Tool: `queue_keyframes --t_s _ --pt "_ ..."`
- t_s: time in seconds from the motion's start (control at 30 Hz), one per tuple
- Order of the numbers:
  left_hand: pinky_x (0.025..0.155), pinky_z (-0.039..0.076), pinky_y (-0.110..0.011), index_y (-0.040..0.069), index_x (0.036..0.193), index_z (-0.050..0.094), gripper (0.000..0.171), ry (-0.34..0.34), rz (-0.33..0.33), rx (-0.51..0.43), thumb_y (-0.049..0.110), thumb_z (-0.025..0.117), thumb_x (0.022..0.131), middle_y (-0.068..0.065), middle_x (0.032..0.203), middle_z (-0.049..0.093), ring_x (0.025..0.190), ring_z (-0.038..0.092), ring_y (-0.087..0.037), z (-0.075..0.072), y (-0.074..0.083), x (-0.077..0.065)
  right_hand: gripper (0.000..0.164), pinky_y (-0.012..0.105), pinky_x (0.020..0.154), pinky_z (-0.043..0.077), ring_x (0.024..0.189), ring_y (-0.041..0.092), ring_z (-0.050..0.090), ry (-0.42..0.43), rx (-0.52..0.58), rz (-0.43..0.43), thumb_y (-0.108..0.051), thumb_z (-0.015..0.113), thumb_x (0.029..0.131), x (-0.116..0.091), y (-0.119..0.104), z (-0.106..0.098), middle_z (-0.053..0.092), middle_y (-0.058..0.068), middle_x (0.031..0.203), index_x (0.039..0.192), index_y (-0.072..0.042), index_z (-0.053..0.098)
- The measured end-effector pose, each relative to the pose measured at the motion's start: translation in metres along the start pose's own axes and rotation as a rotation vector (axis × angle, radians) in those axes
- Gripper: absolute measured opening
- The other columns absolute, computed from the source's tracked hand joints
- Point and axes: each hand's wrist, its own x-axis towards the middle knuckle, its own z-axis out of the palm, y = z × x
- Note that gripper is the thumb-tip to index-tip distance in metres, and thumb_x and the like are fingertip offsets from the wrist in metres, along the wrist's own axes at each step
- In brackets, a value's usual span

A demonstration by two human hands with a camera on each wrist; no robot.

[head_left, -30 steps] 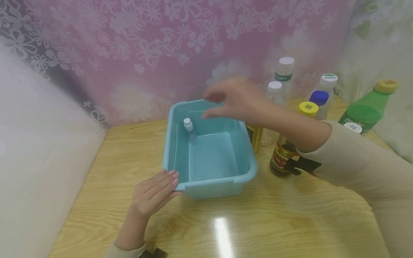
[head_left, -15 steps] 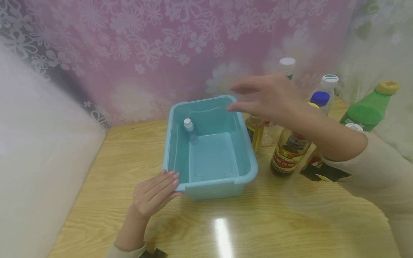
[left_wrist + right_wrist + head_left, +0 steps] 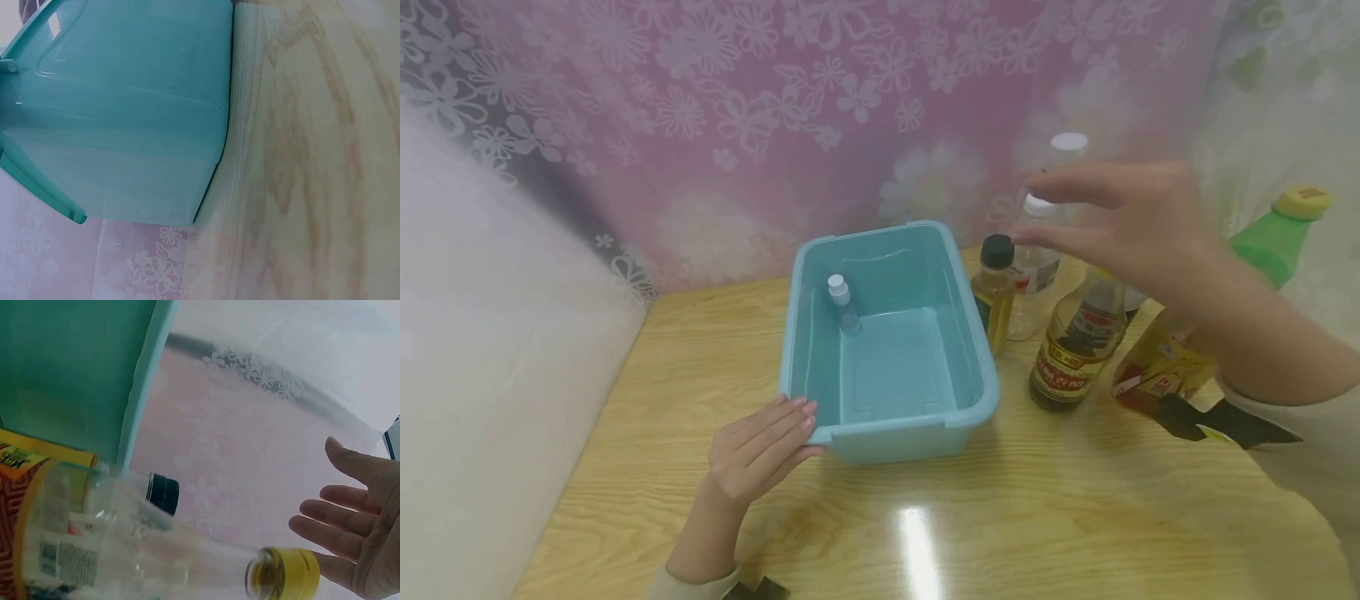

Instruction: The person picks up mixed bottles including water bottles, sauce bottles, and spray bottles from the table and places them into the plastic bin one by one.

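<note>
My left hand (image 3: pixel 756 454) holds the near left corner of a light-blue plastic basin (image 3: pixel 887 442), fingers over the rim and thumb below it. Inside the basin a small clear bottle with a white cap (image 3: pixel 842 304) leans at the left wall. My right hand (image 3: pixel 1138 217) is in the air above the bottles at right, thumb and fingers spread, holding nothing. In the right wrist view that hand (image 3: pixel 369 519) appears palm-side, near a yellow-capped bottle (image 3: pixel 290 575). Below it in the head view stands a dark-sauce bottle (image 3: pixel 1063 367).
Right of the basin stand a black-capped bottle (image 3: pixel 996 296), clear white-capped bottles (image 3: pixel 1036 267), a red-and-yellow labelled bottle (image 3: pixel 1157 379) and a green bottle with a yellow cap (image 3: pixel 1273 242). A wooden table (image 3: pixel 700 358) carries them; a flowered curtain (image 3: pixel 737 125) hangs behind.
My right hand has moved right, from over the basin to over the bottles, still spread. The left hand, the basin and the small bottle inside have stayed put.
</note>
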Motion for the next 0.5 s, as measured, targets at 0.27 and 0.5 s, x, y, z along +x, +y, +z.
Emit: queue_keyframes --t_s 0.27,0.5 --pt "0.05 0.06 -0.034 -0.001 0.081 0.073 0.017 -0.004 -0.005 0.001 0.016 0.073 0.083 -0.016 0.066 0.07 0.056 0.068 -0.023 -0.001 0.0 0.0 0.044 -0.002 0.079 0.04 0.096 -0.02 0.047 -0.006 0.061 0.219 -0.033 0.08 0.076 -0.016 0.021 -0.009 0.067 0.003 0.118 0.116 -0.019 0.069" --pt "0.049 0.06 -0.034 -0.001 0.078 0.073 0.017 -0.002 -0.004 0.0 0.016 0.073 0.082 -0.016 0.065 0.069 0.055 0.068 -0.023 0.0 0.0 0.001 0.046 -0.005 0.085 0.037 0.097 -0.025 0.044 -0.023 0.08 0.299 -0.035 0.078 0.078 -0.028 0.035 -0.011 0.064 -0.014 0.121 0.12 -0.02 0.066"
